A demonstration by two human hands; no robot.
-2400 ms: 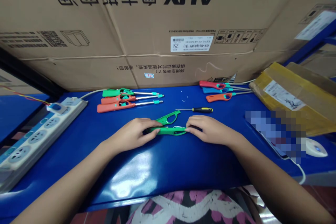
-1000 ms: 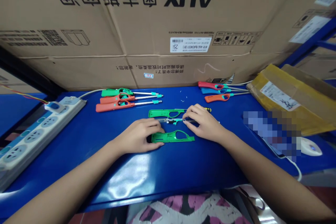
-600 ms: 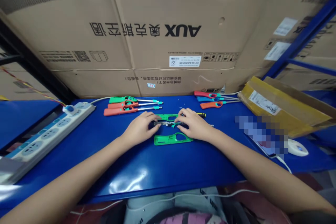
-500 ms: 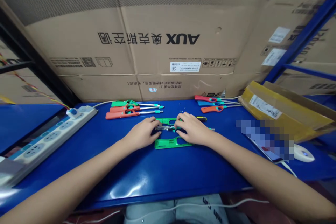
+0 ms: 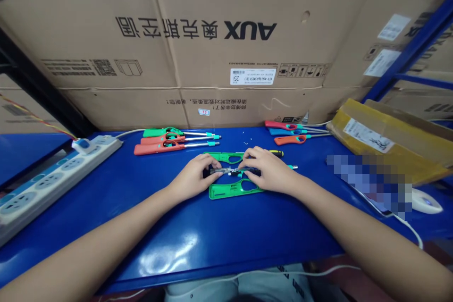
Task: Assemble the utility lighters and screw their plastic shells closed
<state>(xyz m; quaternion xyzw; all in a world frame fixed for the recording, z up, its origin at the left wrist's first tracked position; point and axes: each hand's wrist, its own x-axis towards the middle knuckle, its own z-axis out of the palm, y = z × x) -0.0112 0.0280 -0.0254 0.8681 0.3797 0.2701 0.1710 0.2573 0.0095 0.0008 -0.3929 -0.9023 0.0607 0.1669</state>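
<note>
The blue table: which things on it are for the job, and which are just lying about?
For the job:
- left hand and right hand, holding lighter insides
- upper green shell, lower green shell
- probably the screwdriver and left-side lighters, right-side lighters

Seem just lying about:
- taped packet
- phone-like thing, blurred

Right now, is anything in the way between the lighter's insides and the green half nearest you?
Yes: the left thumb and right thumb sit between the lighter's insides and the near green half. In the middle, only blue table shows.
</note>
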